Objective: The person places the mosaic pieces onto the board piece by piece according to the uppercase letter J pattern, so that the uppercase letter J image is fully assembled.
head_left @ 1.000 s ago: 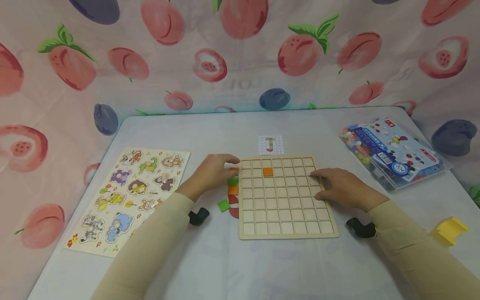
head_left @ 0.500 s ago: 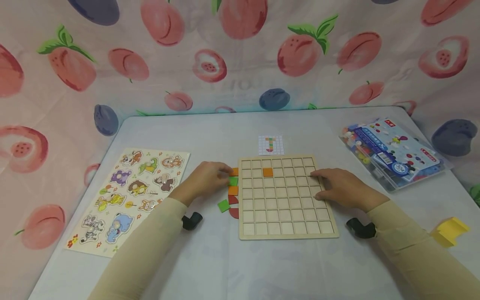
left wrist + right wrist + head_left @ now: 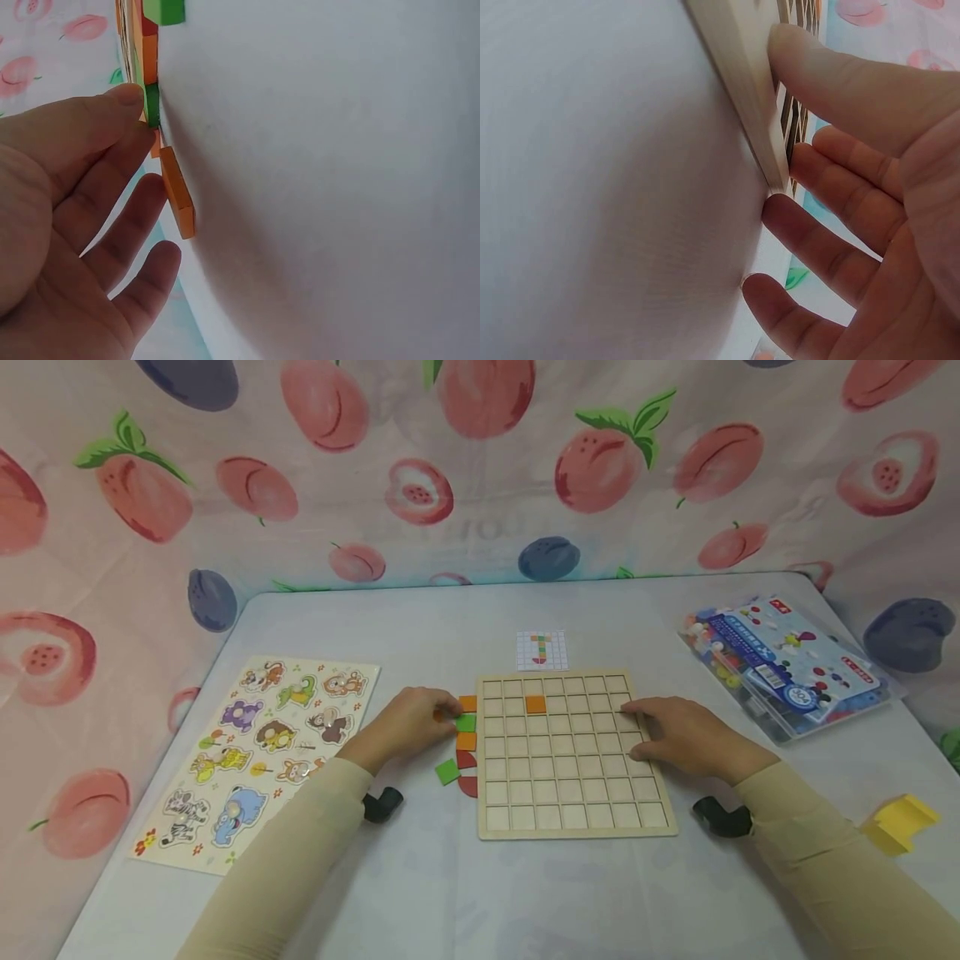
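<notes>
A square wooden grid board [image 3: 577,836] lies at the middle of the table, with one orange tile [image 3: 536,704] in an upper cell. Along its left edge runs a column of tiles. My left hand [image 3: 408,722] is there, thumb and index finger pinching the edge of a green tile [image 3: 153,105]. Another orange tile [image 3: 177,193] lies just by its middle finger. My right hand [image 3: 686,735] rests on the board's right edge; in the right wrist view its thumb [image 3: 802,56] presses on the frame and the other fingers sit loosely bent beside the edge.
A pattern card [image 3: 542,650] lies behind the board. To the left is an animal puzzle board [image 3: 300,739]. A clear box of small colored parts [image 3: 787,668] stands back right, a yellow piece [image 3: 900,822] nearer. One green tile [image 3: 447,771] lies askew beside the red tiles [image 3: 467,785].
My left hand has drawn back from the board's upper left edge and come down to the green tile in the column. The right hand stays put on the board.
</notes>
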`<state>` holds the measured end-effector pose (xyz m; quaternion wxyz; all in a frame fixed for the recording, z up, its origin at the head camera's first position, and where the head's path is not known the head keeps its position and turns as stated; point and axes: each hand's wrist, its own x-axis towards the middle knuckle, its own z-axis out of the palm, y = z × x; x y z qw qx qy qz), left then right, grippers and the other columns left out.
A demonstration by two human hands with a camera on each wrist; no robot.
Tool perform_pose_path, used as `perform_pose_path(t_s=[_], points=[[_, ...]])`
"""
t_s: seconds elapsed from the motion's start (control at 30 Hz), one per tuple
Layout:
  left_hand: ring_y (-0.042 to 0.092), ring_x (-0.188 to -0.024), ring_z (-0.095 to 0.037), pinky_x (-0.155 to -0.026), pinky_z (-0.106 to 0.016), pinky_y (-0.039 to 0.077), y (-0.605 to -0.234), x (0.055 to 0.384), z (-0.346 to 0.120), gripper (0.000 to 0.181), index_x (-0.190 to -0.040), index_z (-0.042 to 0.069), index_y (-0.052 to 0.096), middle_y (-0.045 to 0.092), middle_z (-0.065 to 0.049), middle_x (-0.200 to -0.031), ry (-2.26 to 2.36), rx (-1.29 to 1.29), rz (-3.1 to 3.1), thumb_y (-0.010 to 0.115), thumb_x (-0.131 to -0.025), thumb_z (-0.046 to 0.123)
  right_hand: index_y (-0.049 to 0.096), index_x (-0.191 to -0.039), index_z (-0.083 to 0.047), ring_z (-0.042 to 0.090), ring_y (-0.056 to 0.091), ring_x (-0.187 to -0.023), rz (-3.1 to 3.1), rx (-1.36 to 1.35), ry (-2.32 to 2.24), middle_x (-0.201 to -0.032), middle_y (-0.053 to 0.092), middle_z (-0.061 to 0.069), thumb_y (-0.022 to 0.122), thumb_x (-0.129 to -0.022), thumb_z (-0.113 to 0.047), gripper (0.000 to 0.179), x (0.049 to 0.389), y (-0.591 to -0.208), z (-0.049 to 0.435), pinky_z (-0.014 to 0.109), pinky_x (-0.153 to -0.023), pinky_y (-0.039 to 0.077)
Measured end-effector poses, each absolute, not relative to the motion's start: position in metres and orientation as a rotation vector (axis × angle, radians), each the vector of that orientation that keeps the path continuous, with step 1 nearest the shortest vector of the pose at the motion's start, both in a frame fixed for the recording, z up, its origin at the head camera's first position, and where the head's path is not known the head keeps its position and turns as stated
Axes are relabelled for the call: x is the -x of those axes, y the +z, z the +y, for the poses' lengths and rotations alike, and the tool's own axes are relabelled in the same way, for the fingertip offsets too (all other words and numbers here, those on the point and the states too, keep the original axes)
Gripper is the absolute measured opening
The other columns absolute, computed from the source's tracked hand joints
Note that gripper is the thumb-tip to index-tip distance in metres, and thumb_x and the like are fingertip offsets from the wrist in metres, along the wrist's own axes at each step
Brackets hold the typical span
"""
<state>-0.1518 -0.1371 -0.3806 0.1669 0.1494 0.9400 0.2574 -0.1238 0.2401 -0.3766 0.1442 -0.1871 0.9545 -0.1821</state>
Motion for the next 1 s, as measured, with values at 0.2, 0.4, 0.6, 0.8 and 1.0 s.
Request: perform_pose_path(t_s=[0.2, 0.4, 0.6, 0.8, 1.0], points=[[0.056, -0.107, -0.022, -0.101, -0.038, 0.046, -0.3838, 0.1534, -0.1364, 0.026, -0.117, 0.011, 0.072, 0.068, -0.001, -0.112, 0.722, -0.427, 2.688, 0.074, -0.091, 0.013, 0.053, -0.139, 0.003, 0.05, 0.046, -0.129, 2.751, 0.539, -0.527, -0.139, 0.052, 0.029, 0.079, -0.087, -0.027, 0.066, 0.1238, -0.3768, 0.2404, 0.062, -0.105, 0.035], [0.055, -0.107, -0.022, -0.102, -0.038, 0.046, -0.3837, 0.1545, -0.1355, 0.025, -0.116, 0.011, 0.071, 0.067, -0.002, -0.112, 0.719, -0.416, 2.692, 0.073, -0.091, 0.013, 0.053, -0.139, 0.004, 0.05, 0.046, -0.128, 2.75, 0.559, -0.537, -0.138, 0.052, 0.029, 0.079, -0.087, -0.027, 0.065, 0.1242, -0.3772, 0.242, 0.062, -0.104, 0.036], [0.055, -0.105, -0.022, -0.1, -0.038, 0.047, -0.3846, 0.156, -0.1349, 0.024, -0.115, 0.011, 0.071, 0.067, -0.002, -0.109, 0.719, -0.41, 2.695, 0.073, -0.091, 0.013, 0.053, -0.14, 0.004, 0.051, 0.045, -0.129, 2.743, 0.545, -0.538, -0.139, 0.052, 0.03, 0.079, -0.087, -0.028, 0.066, 0.125, -0.3788, 0.243, 0.063, -0.104, 0.035], [0.055, -0.104, -0.022, -0.099, -0.037, 0.047, -0.3851, 0.1555, -0.1351, 0.025, -0.115, 0.009, 0.07, 0.067, -0.002, -0.109, 0.724, -0.421, 2.702, 0.073, -0.091, 0.013, 0.052, -0.141, 0.003, 0.05, 0.044, -0.13, 2.733, 0.528, -0.537, -0.14, 0.051, 0.03, 0.078, -0.088, -0.028, 0.067, 0.1252, -0.3791, 0.2427, 0.063, -0.105, 0.035], [0.057, -0.103, -0.022, -0.098, -0.036, 0.048, -0.3832, 0.1545, -0.135, 0.025, -0.115, 0.009, 0.07, 0.068, -0.002, -0.108, 0.746, -0.414, 2.704, 0.073, -0.09, 0.011, 0.052, -0.14, 0.003, 0.05, 0.045, -0.129, 2.735, 0.537, -0.547, -0.139, 0.052, 0.029, 0.078, -0.088, -0.028, 0.066, 0.1253, -0.3789, 0.2435, 0.063, -0.104, 0.035]])
